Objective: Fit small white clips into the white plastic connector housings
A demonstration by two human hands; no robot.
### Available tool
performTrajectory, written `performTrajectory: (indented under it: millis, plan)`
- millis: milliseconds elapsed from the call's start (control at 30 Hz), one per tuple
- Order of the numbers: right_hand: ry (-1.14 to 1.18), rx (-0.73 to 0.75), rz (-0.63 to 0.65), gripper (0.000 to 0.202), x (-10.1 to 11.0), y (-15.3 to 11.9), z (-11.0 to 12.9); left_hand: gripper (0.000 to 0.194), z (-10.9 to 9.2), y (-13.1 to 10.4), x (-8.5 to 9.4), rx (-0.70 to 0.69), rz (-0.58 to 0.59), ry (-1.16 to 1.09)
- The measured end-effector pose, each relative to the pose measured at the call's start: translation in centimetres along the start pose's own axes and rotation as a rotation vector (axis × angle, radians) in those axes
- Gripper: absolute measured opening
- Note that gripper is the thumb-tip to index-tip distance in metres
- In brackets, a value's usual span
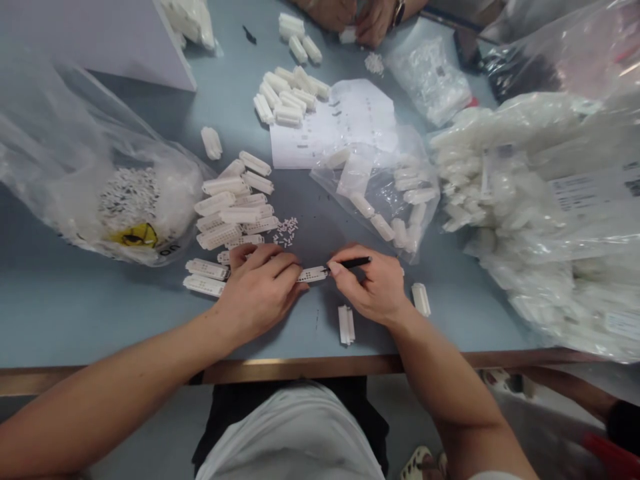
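Note:
Beneath the fingers of my left hand (263,283) lies a white plastic strip with rows of small holes (314,274), pressed against the table and gripped at its left end. My right hand (373,283) pinches a slim black pen-like tool (356,262), its tip at the strip's right end. Just beyond my left hand is a heap of similar white plastic pieces (235,207). A small scatter of tiny white bits (287,231) sits beside that heap. Close to my right wrist are two more white pieces, one nearer the table edge (346,325) and one to the right (421,299).
A clear bag of tiny white parts (130,193) stands at left. Ahead are a printed sheet (360,110), white pieces (290,97) and a clear bag of pieces (383,190). Large filled bags (550,200) crowd the right. Another person's hands (373,20) work at the far side.

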State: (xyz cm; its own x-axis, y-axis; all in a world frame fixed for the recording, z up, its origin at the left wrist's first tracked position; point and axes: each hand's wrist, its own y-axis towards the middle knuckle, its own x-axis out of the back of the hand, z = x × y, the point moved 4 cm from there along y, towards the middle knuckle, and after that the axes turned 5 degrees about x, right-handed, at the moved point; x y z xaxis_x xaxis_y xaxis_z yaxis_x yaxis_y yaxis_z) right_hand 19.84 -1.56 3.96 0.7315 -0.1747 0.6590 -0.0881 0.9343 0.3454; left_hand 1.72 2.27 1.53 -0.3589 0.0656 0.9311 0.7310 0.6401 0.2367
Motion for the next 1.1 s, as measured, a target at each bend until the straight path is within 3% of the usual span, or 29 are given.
performTrajectory:
  millis: [1100]
  plan:
    - [-0.008,0.024,0.005,0.008,-0.07,0.05,0.31,0.019,0.1,-0.16,-0.12,0.009,-0.002,-0.008]
